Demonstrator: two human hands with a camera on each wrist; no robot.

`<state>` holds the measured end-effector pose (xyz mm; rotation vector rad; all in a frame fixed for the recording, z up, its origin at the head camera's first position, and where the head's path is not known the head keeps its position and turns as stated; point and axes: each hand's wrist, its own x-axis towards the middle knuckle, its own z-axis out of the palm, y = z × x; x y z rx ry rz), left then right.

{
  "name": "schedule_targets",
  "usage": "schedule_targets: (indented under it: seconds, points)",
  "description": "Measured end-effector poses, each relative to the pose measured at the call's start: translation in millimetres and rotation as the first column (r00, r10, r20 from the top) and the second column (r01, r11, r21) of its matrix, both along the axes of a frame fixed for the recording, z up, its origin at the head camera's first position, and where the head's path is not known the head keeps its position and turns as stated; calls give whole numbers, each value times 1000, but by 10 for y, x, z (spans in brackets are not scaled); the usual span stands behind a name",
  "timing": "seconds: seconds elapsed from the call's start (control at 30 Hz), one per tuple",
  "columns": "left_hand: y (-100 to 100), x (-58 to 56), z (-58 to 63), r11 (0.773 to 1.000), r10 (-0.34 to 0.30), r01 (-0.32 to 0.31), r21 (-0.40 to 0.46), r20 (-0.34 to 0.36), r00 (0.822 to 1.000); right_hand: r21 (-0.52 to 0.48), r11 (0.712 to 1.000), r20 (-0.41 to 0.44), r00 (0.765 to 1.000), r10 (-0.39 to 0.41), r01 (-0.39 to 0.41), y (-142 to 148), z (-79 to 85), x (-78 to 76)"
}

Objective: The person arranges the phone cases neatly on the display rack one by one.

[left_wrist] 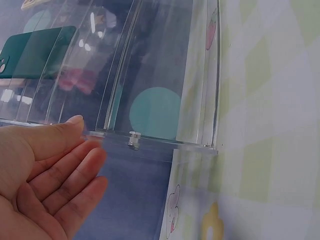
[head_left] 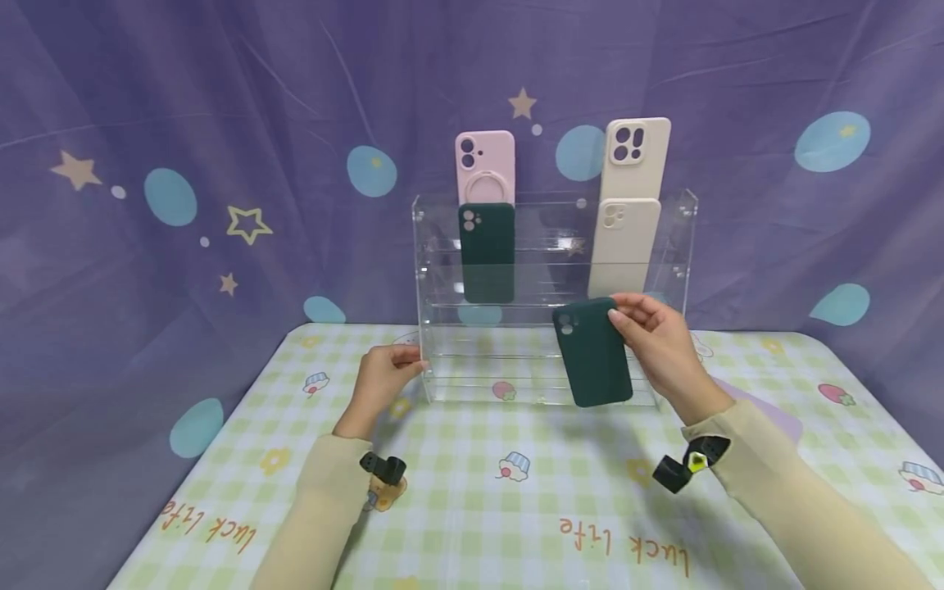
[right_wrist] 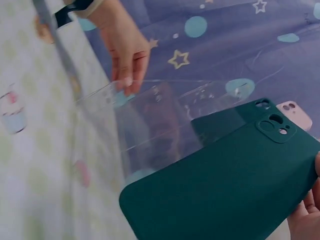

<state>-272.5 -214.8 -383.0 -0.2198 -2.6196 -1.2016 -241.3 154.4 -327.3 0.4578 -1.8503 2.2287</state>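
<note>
Centrally, I viewed a clear acrylic display rack (head_left: 542,287); before its lower right, tilted, was a dark green phone case (head_left: 596,360), pinched in the right hand (head_left: 661,351); the left hand (head_left: 379,377) pinched the rack's left edge.

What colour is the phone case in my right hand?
The held phone case is dark green, clearest in the right wrist view.

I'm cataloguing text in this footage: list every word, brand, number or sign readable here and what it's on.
"luck life": cloth, front left, upside down to the head camera, orange letters.
"luck life": cloth, front right, also upside down, orange.
Phone cases and rack: no brand, label or number that I can read.
Right wrist strap: a yellow mark, too small to read as text.
</note>
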Motion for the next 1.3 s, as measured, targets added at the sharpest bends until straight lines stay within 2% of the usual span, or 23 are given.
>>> schedule_targets:
  seconds: [0.27,0.5,0.6,0.77,0.97,1.3]
  points:
    - [-8,25,8,999,-25,27,23,-75,997,-110,993,-57,998,-36,30,-306,261,-219]
    - [-7,-1,24,1000,-4,5,11,-16,1000,-240,971,-106,994,-32,6,-547,486,-396]
    - [1,1,29,1000,-3,3,4,-15,1000,-275,961,-117,992,-50,16,-653,546,-459]
    - [10,-1,19,1000,-4,4,2,-12,1000,-309,950,-140,986,-95,48,-836,522,-575]
    - [20,1,17,1000,-11,11,3,-15,1000,-285,953,-154,976,-151,103,-1024,439,-677]
    - [13,14,20,1000,-8,8,-1,-24,1000,-301,948,-197,966,-167,103,-1198,530,-762]
